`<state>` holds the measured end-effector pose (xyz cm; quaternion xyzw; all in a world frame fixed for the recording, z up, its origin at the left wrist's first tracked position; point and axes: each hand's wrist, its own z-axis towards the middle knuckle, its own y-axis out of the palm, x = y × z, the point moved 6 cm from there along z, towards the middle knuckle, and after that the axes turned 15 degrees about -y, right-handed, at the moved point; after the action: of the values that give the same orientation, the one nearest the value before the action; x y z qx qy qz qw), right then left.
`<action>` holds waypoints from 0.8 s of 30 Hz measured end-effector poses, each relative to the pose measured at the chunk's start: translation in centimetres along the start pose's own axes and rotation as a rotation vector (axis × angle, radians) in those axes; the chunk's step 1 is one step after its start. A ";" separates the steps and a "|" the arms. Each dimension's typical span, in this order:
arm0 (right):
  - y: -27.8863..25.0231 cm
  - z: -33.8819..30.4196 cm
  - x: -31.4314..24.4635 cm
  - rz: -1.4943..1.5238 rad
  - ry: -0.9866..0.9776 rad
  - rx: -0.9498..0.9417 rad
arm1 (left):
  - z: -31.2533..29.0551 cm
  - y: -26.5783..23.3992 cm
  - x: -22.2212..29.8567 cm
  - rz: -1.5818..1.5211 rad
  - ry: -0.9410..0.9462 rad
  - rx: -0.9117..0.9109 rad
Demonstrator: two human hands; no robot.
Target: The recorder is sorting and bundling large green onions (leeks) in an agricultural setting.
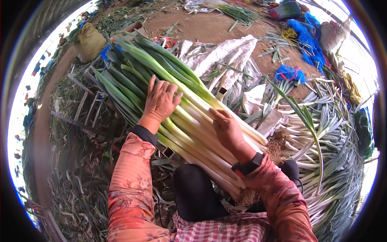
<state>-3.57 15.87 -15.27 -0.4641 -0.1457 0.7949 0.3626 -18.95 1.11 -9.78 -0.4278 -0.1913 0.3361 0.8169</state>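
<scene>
A thick bundle of leeks lies slantwise across a low metal rack in front of me, green leaves at the far left, white stalks and brown roots toward my knees. My left hand curls its fingers over the upper stalks where green turns to pale. My right hand grips the outer white stalks on the right side of the bundle, its fingertips bent against them. The palms and the undersides of the leeks are hidden.
A large heap of leeks spreads at the right. White plastic sheeting lies beyond the bundle. Blue netting sits at the far right, and a yellowish sack at the far left. Leaf scraps cover the ground at left.
</scene>
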 end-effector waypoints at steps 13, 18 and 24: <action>-1.4 -2.6 2.2 0.196 0.272 -0.253 | 0.3 0.2 0.7 0.175 -0.022 -0.101; -8.0 -5.6 2.0 0.069 0.160 -0.380 | 0.7 0.5 0.7 0.190 -0.048 -0.150; -11.0 -11.3 1.3 0.027 0.223 -0.325 | 0.5 0.5 1.0 0.246 -0.080 -0.146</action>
<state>10.41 23.27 -15.82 -0.6038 -0.2249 0.7092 0.2861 -18.80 2.34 -9.88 -0.4927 -0.1937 0.4354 0.7281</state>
